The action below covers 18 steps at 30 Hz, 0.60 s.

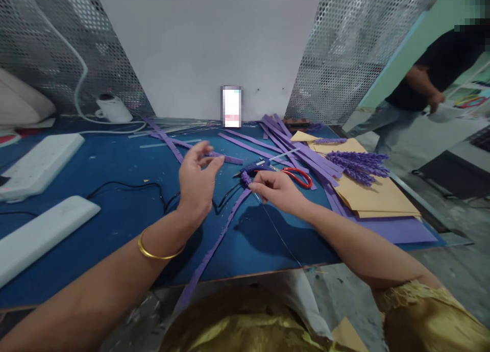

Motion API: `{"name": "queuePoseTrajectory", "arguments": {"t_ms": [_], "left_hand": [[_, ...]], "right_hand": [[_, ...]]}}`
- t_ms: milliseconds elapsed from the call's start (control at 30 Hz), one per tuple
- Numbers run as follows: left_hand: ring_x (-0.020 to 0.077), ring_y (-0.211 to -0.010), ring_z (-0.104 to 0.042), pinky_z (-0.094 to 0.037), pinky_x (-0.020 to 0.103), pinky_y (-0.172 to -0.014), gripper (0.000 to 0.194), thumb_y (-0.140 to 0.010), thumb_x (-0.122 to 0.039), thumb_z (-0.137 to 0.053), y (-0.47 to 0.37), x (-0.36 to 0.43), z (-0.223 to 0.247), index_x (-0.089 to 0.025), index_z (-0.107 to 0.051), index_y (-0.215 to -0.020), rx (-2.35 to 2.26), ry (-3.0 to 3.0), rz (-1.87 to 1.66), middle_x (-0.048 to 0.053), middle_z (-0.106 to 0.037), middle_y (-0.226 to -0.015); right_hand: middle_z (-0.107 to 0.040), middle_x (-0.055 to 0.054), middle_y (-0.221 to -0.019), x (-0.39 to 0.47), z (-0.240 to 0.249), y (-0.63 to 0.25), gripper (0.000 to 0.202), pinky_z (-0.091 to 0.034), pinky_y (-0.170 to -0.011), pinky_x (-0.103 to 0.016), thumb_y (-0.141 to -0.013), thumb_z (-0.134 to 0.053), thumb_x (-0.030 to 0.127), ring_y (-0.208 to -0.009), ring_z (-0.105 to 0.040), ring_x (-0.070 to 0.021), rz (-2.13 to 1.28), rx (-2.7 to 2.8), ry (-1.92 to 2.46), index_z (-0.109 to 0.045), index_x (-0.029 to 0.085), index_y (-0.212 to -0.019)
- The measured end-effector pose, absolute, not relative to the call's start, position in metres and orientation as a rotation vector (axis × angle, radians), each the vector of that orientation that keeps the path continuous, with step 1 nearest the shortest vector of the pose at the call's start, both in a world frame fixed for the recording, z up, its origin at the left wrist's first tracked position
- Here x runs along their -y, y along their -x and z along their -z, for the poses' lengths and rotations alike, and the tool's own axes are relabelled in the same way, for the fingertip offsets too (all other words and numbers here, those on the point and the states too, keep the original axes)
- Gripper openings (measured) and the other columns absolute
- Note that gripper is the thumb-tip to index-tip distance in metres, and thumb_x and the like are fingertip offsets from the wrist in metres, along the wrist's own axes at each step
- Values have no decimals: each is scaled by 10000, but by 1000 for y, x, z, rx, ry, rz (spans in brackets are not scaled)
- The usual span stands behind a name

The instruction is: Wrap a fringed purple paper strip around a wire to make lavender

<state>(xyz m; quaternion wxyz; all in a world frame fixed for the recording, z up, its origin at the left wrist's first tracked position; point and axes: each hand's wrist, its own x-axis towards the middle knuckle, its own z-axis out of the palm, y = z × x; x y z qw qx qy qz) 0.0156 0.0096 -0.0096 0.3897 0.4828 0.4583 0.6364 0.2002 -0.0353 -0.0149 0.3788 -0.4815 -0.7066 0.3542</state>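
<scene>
My right hand [277, 189] pinches a thin wire stem [281, 232] just below its tip. Around that tip a fringed purple paper strip is wound into a small flower head [245, 178]. The strip's loose tail [214, 245] runs down past the table's front edge. My left hand [199, 181] is raised to the left of the flower head, its fingers apart and nothing visible in them. Just beyond the right hand lie a dark blue glue gun [254, 167] and red-handled scissors [300, 177], partly hidden.
Purple paper strips [302, 155] spread across the back right. Finished purple flower sprigs [358, 164] lie on tan paper sheets [383, 201]. A phone [231, 107] leans on the white board [214, 46]. White power strips [42, 163] and a black cord occupy the left. Another person [424, 81] stands at right.
</scene>
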Motion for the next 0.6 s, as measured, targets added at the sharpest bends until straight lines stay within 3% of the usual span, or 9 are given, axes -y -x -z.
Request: {"name": "queuePoseTrajectory", "arguments": {"t_ms": [67, 100, 167, 233, 333, 467, 600], "left_hand": [[187, -1054, -603, -489, 242, -794, 537, -581, -239, -847, -13, -15, 12, -245, -678, -1091, -1226, -1122, -1607, 71, -609, -1296], [192, -1073, -602, -492, 245, -797, 581, -570, -231, -853, -13, -17, 13, -244, -671, -1122, -1246, -1082, -1577, 83, -600, -1317], [193, -1005, -617, -492, 255, -767, 442, -605, -268, -840, -13, -18, 15, -216, -711, -1025, -1266, -1053, -1478, 83, -670, -1187], [200, -912, -623, -484, 276, -748, 225, -665, -352, -810, -14, -15, 15, -195, -742, -810, -1266, -1117, -1370, 65, -725, -952], [233, -916, -637, -477, 318, -823, 288, -744, -448, -751, -18, -5, 12, -201, -722, -599, -1225, -1303, -1293, 62, -739, -787], [229, -868, -661, -489, 343, -838, 136, -721, -348, -768, -21, 3, 9, -213, -782, -729, -1118, -1389, -1201, 57, -766, -832], [202, -801, -651, -492, 325, -780, 131, -707, -320, -776, -22, 4, 10, -206, -783, -770, -1087, -1386, -1134, 53, -758, -817]], "right_hand": [[-497, 29, -548, 35, 11, -204, 340, -285, -540, -265, -903, -621, 400, -515, -431, -116, -647, 1968, 1406, -502, 201, -655], [-503, 24, -554, 34, 9, -207, 335, -259, -540, -271, -898, -630, 391, -520, -420, -119, -537, 2057, 1500, -501, 201, -654], [-557, -5, -594, 33, 7, -210, 330, -231, -542, -285, -881, -656, 406, -548, -454, -136, -389, 2230, 1675, -516, 200, -664], [-630, -54, -674, 31, 8, -213, 332, -226, -544, -298, -867, -667, 445, -606, -524, -172, -322, 2359, 1801, -544, 197, -684], [-692, -104, -786, 28, 16, -212, 295, -233, -553, -313, -867, -652, 453, -707, -603, -230, -308, 2457, 1869, -600, 190, -742], [-721, -121, -875, 26, 25, -206, 152, -251, -572, -320, -871, -596, 316, -778, -642, -260, -306, 2430, 1900, -653, 184, -822], [-715, -97, -848, 26, 22, -204, 105, -281, -582, -309, -851, -544, 231, -745, -624, -228, -306, 2379, 1895, -633, 188, -819]]}}
